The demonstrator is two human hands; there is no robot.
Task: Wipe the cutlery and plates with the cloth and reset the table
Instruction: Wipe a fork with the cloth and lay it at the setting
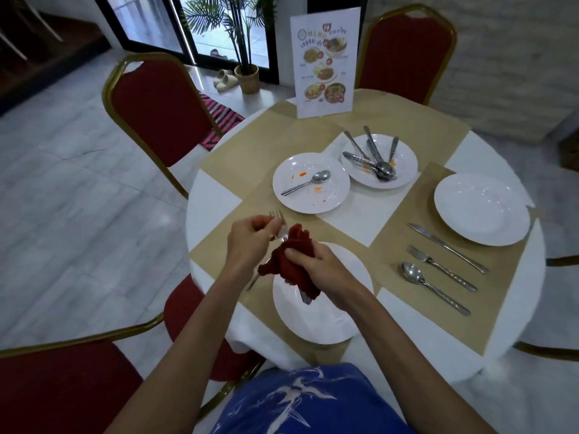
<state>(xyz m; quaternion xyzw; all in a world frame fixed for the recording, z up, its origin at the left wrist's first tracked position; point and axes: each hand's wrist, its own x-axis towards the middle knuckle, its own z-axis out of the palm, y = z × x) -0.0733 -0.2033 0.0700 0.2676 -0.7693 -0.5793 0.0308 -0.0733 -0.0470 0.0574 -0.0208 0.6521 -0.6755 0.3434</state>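
Two hands busy: left hand pinches fork, right hand grips red cloth.

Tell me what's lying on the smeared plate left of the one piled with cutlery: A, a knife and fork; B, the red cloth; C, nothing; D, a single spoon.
D: one spoon lies alone across the smeared plate, among orange smears.

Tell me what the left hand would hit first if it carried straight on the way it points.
Probably the stained plate with the spoon, just beyond the fork tines. The left hand looks raised, so it might pass over the rim.
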